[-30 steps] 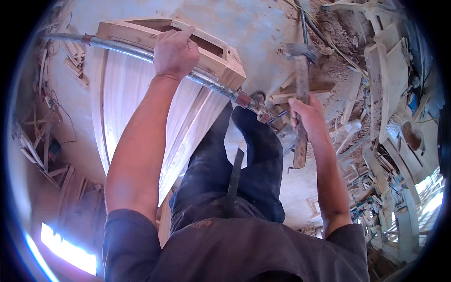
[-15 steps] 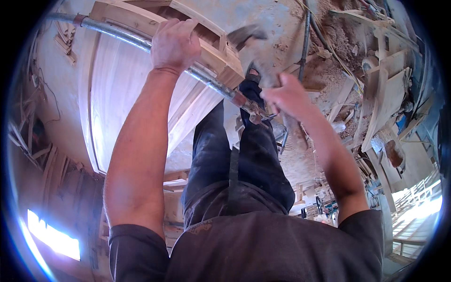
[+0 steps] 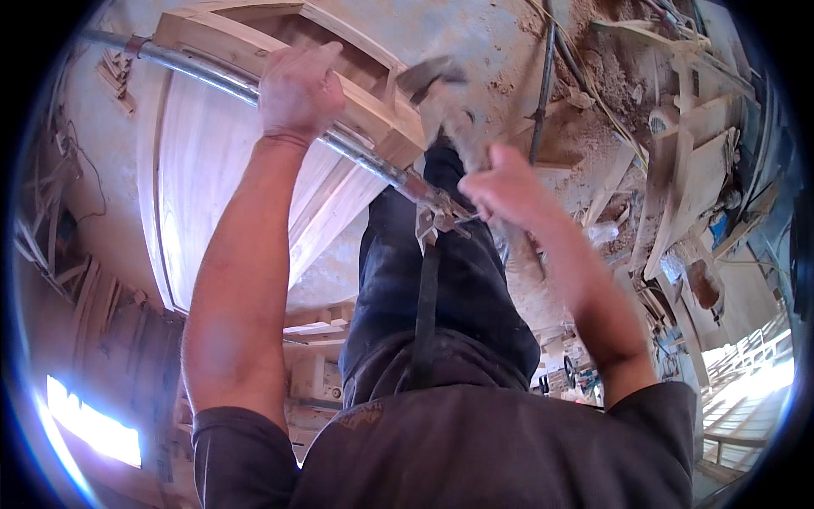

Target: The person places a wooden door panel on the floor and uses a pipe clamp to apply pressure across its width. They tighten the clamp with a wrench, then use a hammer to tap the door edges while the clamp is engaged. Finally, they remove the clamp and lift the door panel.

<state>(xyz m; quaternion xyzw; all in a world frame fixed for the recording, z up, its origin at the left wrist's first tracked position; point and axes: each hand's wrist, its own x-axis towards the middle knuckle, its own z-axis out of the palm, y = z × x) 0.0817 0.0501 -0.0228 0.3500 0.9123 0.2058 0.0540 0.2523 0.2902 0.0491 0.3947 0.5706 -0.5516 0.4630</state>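
From here I see the hammer (image 3: 462,129) has swung left, beside the far wooden frame (image 3: 366,103); likely within striking reach; right hand (image 3: 509,191) wraps its handle; left hand (image 3: 297,95) curls over frame and pipe clamp (image 3: 360,154).

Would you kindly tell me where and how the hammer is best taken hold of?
The hammer is probably best gripped around its wooden handle, coming from the person's right: the handle is long and slim and slants down rightward, away from the metal head at its upper left end. The right hand holds it that way.
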